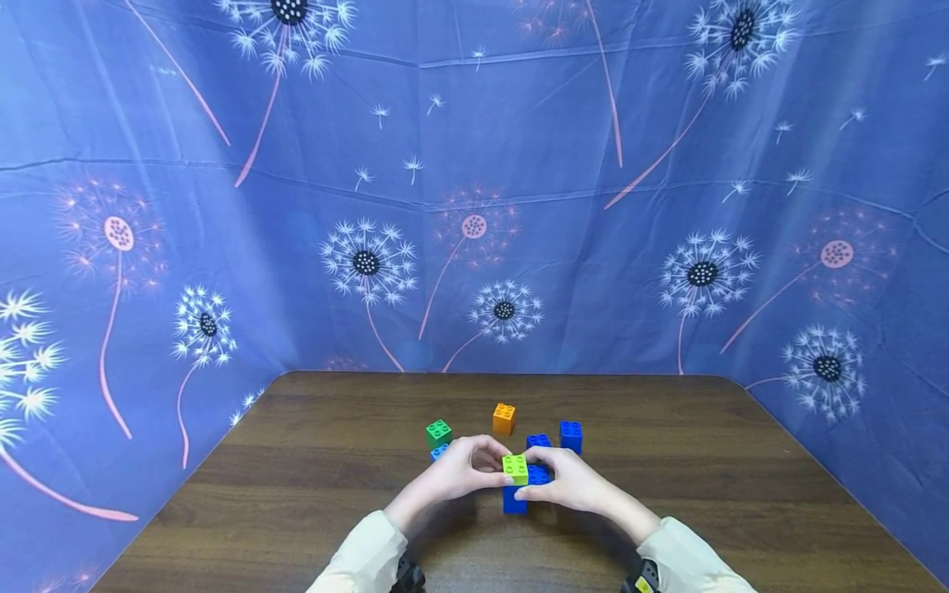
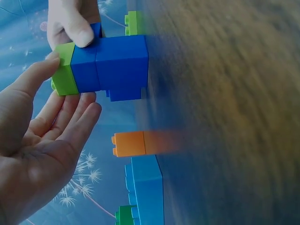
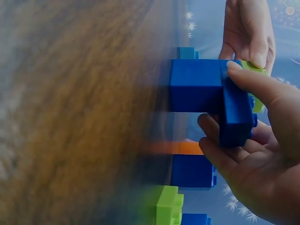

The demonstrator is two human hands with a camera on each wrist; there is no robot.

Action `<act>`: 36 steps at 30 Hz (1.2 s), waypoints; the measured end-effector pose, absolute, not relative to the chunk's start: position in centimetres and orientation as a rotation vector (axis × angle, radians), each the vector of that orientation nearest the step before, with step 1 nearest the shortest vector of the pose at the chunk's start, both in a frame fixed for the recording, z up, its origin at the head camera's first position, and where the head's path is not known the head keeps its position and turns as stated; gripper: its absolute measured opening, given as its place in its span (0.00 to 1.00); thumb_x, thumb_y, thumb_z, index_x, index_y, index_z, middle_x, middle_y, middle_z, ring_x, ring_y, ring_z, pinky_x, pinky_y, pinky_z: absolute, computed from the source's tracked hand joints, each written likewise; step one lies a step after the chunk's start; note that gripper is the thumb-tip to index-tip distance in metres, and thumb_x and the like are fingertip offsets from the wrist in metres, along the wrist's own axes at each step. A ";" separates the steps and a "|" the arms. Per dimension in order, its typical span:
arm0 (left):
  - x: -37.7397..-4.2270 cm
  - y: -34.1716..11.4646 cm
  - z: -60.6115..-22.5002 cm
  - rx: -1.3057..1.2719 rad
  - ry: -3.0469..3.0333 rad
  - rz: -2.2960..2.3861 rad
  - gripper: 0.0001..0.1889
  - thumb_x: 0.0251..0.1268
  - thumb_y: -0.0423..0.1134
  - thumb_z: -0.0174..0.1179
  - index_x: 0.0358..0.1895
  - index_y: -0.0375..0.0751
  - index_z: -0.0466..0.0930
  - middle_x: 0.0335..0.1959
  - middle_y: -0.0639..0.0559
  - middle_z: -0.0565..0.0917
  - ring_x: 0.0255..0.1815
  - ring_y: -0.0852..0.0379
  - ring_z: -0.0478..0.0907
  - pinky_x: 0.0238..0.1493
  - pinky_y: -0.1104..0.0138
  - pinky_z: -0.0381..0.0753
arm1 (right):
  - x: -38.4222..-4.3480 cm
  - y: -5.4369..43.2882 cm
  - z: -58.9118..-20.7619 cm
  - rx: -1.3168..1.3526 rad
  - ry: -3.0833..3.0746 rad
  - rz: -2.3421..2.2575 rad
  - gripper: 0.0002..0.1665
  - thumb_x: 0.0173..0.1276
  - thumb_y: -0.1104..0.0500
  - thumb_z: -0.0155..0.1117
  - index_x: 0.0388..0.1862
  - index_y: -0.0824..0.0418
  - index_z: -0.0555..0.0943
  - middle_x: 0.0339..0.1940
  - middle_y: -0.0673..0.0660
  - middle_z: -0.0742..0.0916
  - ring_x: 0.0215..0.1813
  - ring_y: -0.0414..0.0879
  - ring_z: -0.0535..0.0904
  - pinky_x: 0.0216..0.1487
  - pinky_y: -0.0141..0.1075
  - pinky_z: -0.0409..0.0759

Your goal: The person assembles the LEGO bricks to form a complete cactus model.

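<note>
My left hand (image 1: 461,471) pinches a lime green brick (image 1: 515,470) between thumb and fingers, at the top of a small stack. Right beneath it, my right hand (image 1: 574,482) grips a blue brick (image 3: 236,115) that juts out to the right, thumb on the near side and fingers behind. The jutting brick lies across a taller blue block (image 2: 123,63), which stands at the table surface as the base of the stack. In the left wrist view the lime brick sits flush against the upper blue brick. Studs show on the jutting part, beside the lime brick.
Behind the hands on the wooden table (image 1: 334,461) stand a green brick (image 1: 438,431), a light blue brick (image 2: 147,190), an orange brick (image 1: 504,418) and blue bricks (image 1: 571,436). Another lime brick (image 3: 168,206) shows in the right wrist view. A patterned blue cloth (image 1: 578,247) hangs behind.
</note>
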State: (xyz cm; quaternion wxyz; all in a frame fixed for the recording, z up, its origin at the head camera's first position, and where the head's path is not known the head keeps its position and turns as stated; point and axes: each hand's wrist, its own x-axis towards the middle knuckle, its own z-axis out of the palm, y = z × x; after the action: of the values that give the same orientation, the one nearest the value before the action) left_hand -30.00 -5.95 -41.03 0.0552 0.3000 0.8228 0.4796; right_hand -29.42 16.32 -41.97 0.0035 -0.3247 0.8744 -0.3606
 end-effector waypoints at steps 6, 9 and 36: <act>-30.0 -5.9 -41.0 0.916 2.481 1.464 0.14 0.55 0.39 0.67 0.44 0.41 0.80 0.37 0.51 0.84 0.38 0.62 0.82 0.42 0.75 0.79 | -29.1 16.3 -41.6 -1.049 2.677 -1.301 0.18 0.59 0.49 0.68 0.46 0.55 0.78 0.40 0.47 0.85 0.44 0.39 0.80 0.49 0.40 0.79; -30.0 -6.0 -41.0 0.921 2.458 1.483 0.13 0.55 0.38 0.67 0.44 0.40 0.80 0.37 0.50 0.85 0.39 0.60 0.83 0.42 0.74 0.79 | -29.0 16.2 -41.3 -1.042 2.670 -1.312 0.17 0.60 0.49 0.67 0.45 0.55 0.79 0.39 0.47 0.86 0.44 0.38 0.81 0.49 0.42 0.79; -30.1 -6.4 -40.6 0.955 2.491 1.366 0.14 0.57 0.41 0.66 0.45 0.41 0.80 0.38 0.50 0.86 0.39 0.61 0.83 0.41 0.73 0.79 | -28.9 16.3 -41.8 -1.057 2.723 -1.262 0.21 0.59 0.45 0.67 0.47 0.56 0.79 0.41 0.47 0.86 0.47 0.39 0.81 0.51 0.36 0.78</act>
State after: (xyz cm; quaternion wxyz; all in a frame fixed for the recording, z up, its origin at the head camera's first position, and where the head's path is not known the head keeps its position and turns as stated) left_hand -30.14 -6.41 -40.58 0.0721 0.3178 0.8290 0.4544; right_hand -28.93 16.31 -41.80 -0.0199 -0.3321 0.8556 -0.3965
